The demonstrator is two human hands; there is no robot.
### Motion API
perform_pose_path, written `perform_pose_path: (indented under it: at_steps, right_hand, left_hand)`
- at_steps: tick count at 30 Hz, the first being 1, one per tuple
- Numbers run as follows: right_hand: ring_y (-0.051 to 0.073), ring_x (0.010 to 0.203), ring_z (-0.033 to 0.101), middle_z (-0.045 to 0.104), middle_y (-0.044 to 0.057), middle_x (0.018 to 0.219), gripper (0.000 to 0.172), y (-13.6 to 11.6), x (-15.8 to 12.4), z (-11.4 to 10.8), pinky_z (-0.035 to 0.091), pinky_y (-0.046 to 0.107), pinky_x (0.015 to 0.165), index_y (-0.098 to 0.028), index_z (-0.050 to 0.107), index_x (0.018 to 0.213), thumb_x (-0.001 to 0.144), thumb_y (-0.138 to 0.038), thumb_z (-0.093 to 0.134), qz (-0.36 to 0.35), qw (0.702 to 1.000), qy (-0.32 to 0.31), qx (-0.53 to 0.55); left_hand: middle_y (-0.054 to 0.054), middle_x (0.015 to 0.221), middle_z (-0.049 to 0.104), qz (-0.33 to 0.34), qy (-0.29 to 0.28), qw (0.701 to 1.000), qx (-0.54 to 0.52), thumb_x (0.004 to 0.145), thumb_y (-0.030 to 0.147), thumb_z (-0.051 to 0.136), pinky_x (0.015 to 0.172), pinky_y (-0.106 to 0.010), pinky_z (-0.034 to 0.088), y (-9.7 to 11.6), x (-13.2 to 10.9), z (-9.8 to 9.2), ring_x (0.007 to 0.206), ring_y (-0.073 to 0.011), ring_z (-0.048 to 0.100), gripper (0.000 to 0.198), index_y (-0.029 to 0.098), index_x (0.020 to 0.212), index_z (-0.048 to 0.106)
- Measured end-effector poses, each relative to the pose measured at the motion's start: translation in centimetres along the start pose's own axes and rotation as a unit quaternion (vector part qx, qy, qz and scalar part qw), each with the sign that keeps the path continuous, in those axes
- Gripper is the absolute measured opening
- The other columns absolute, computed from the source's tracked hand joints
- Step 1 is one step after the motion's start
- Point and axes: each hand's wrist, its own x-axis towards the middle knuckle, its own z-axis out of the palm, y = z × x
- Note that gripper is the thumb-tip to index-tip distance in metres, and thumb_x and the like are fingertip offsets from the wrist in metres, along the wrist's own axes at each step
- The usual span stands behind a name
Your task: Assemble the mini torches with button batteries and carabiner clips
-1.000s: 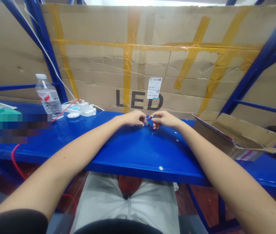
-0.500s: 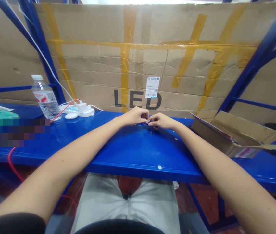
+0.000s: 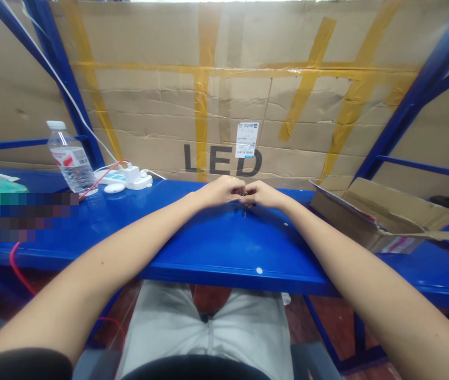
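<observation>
Over the far part of the blue table point(image 3: 216, 248), my left hand point(image 3: 226, 191) and my right hand point(image 3: 259, 194) meet with their fingertips together. Both hands are closed in a pinch. Between the fingertips is a tiny shiny bit, too small to name, and the fingers hide most of it. A small metallic piece point(image 3: 244, 214) lies on the table just below my fingers.
A water bottle point(image 3: 72, 158), a white power strip point(image 3: 139, 181) and a round white object point(image 3: 114, 188) are at the left. An open cardboard box point(image 3: 386, 216) sits at the right. Behind stands a large taped carton point(image 3: 149, 121) marked LED.
My hands have drawn closer together, and the purple-blue bit seen under my left fingers before is now hidden. The view has shifted slightly.
</observation>
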Motion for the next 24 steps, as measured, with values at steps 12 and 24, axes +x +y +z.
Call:
perform_pose_path:
  at_steps: [12, 24]
  right_hand:
    - [0.012, 0.057, 0.048, 0.055, -0.003, 0.059, 0.023, 0.02, 0.11, -0.07, 0.040, 0.028, 0.057, -0.015, 0.066, 0.071, 0.065, -0.038, 0.071, -0.028, 0.998, 0.039, -0.037]
    - [0.013, 0.060, 0.047, 0.053, -0.001, 0.060, 0.017, 0.91, 0.42, -0.55, 0.034, 0.027, 0.060, -0.015, 0.069, 0.069, 0.075, -0.029, 0.061, -0.095, 0.975, 0.139, -0.148]
  left_hand:
    - [-0.003, 0.078, 0.066, 0.015, 0.018, 1.000, 0.021, 0.085, 0.021, 0.066, 0.065, -0.025, 0.037, -0.59, -0.16, 0.10, 0.071, -0.0134, 0.056, 0.007, 0.014, 0.083, 0.066]
    - [-0.009, 0.098, 0.074, 0.001, 0.044, 0.989, 0.144, 0.093, 0.024, 0.058, 0.077, -0.030, 0.047, -0.26, -0.55, 0.59, 0.087, -0.0197, 0.067, 0.020, 0.016, 0.106, 0.070]
